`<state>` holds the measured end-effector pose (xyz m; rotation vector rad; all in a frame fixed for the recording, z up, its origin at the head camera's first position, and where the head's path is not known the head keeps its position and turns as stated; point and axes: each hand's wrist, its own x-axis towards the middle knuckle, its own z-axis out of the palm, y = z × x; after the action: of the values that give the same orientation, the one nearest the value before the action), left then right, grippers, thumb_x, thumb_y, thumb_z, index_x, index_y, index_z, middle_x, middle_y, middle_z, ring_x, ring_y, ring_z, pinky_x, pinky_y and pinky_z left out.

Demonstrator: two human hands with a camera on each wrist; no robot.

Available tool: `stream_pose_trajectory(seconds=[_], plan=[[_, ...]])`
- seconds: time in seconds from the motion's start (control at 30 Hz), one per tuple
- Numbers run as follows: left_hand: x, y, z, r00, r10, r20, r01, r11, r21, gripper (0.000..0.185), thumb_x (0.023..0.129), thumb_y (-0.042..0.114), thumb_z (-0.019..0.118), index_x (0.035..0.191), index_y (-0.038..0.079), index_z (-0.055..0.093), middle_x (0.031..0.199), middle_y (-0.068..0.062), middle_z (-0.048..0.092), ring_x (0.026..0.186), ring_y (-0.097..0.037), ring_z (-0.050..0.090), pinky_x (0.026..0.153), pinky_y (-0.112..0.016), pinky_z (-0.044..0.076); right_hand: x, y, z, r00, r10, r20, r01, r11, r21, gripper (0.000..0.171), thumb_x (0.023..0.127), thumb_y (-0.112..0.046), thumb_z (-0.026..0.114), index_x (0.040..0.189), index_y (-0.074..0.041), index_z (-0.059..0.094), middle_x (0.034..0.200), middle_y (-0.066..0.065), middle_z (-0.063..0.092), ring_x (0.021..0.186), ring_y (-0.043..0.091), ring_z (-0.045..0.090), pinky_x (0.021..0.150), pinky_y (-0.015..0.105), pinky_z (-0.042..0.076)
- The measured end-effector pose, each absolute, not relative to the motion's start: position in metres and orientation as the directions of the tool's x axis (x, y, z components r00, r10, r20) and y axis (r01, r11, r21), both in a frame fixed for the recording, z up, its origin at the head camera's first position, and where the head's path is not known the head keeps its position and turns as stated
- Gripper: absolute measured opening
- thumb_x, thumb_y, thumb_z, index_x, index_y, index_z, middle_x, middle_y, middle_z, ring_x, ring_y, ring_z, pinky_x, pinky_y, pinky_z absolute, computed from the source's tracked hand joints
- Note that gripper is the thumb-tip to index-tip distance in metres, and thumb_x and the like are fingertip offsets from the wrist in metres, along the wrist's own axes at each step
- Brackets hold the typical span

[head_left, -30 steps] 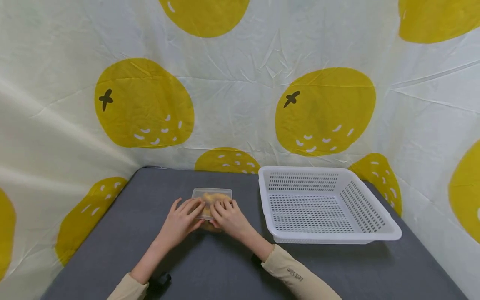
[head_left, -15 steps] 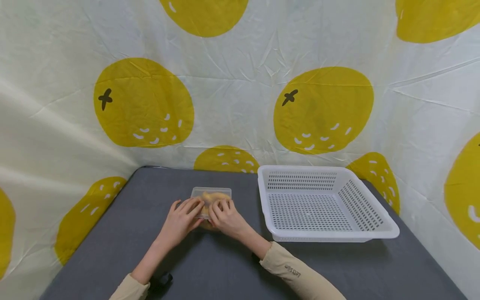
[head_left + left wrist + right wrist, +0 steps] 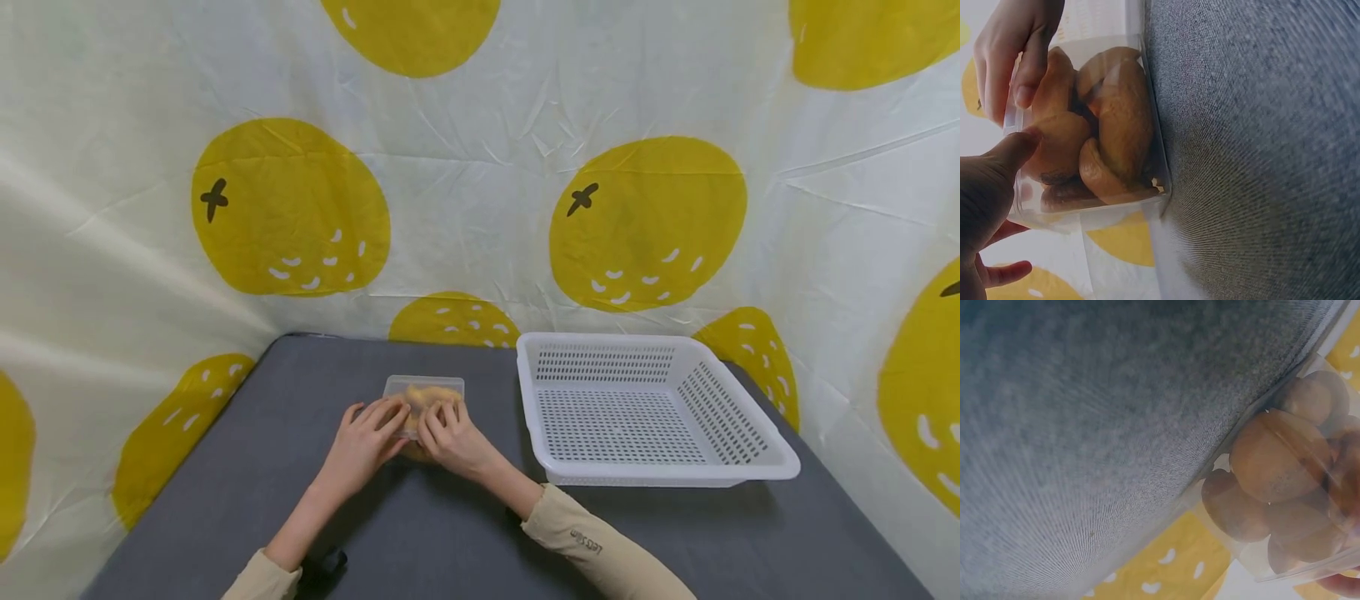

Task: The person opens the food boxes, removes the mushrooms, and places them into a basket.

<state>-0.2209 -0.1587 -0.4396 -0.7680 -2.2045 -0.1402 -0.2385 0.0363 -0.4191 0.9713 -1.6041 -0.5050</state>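
Observation:
A clear plastic box (image 3: 396, 381) sits on the grey table, filled with several brown, bun-like pieces (image 3: 1125, 119). At its left near corner, my left hand (image 3: 362, 440) holds the upper rim, thumb against the near wall and fingers over the top. My right hand (image 3: 459, 442) pinches the same rim farther right, its fingers bent over the top. The left wrist view has both thumbs near the rim. In the right wrist view the brown pieces (image 3: 1279, 456) show through the wall, with only a bit of a finger at the lower right edge.
A white perforated plastic basket (image 3: 660, 475) stands to the right of the box on the grey table (image 3: 420, 542). A cloth (image 3: 465, 225) printed with yellow fruit hangs behind the table and along its sides.
The right hand's fingers have drawn slightly closer together and shifted a little left on the rim. The left hand, box and basket stay in place.

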Motion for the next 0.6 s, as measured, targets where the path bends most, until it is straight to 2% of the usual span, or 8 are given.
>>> stream_pose_trajectory(seconds=[0.1, 0.23, 0.37, 0.6], plan=[[-0.223, -0.159, -0.438, -0.505, 0.483, 0.715, 0.571, 0.808, -0.143, 0.045, 0.068, 0.029, 0.074, 0.107, 0.011, 0.066, 0.109, -0.01, 0.062, 0.098, -0.026, 0.058, 0.075, -0.051, 0.044, -0.244, 0.035, -0.425, -0.022, -0.801, 0.598, -0.326, 0.571, 0.753, 0.035, 0.094, -0.03, 0.036, 0.085, -0.012, 0.064, 0.078, 0.004, 0.063, 0.064, 0.018, 0.058, 0.057, 0.032, 0.049], [-0.223, -0.159, -0.437, -0.515, 0.476, 0.713, 0.568, 0.813, -0.132, 0.043, 0.067, 0.03, 0.075, 0.106, 0.011, 0.067, 0.108, -0.009, 0.062, 0.098, -0.025, 0.058, 0.076, -0.05, 0.044, -0.249, 0.033, -0.437, -0.058, -0.807, 0.588, -0.331, 0.571, 0.751, 0.041, 0.096, -0.023, 0.026, 0.089, -0.008, 0.064, 0.081, 0.007, 0.063, 0.066, 0.021, 0.059, 0.059, 0.035, 0.05], [-0.223, -0.159, -0.435, -0.533, 0.471, 0.703, 0.564, 0.817, -0.119, 0.042, 0.067, 0.03, 0.075, 0.105, 0.013, 0.068, 0.108, -0.007, 0.063, 0.097, -0.024, 0.058, 0.077, -0.05, 0.044, -0.251, 0.032, -0.443, -0.092, -0.813, 0.574, -0.324, 0.57, 0.755, 0.04, 0.095, -0.023, 0.028, 0.091, -0.005, 0.063, 0.083, 0.01, 0.063, 0.07, 0.024, 0.061, 0.062, 0.038, 0.051], [-0.221, -0.159, -0.434, -0.542, 0.472, 0.695, 0.559, 0.82, -0.121, 0.041, 0.068, 0.031, 0.074, 0.104, 0.014, 0.068, 0.108, -0.006, 0.063, 0.098, -0.023, 0.058, 0.077, -0.049, 0.044, -0.249, 0.031, -0.445, -0.097, -0.823, 0.559, -0.322, 0.558, 0.765, 0.038, 0.094, -0.022, 0.029, 0.091, -0.004, 0.063, 0.083, 0.011, 0.064, 0.072, 0.026, 0.062, 0.063, 0.039, 0.052]])
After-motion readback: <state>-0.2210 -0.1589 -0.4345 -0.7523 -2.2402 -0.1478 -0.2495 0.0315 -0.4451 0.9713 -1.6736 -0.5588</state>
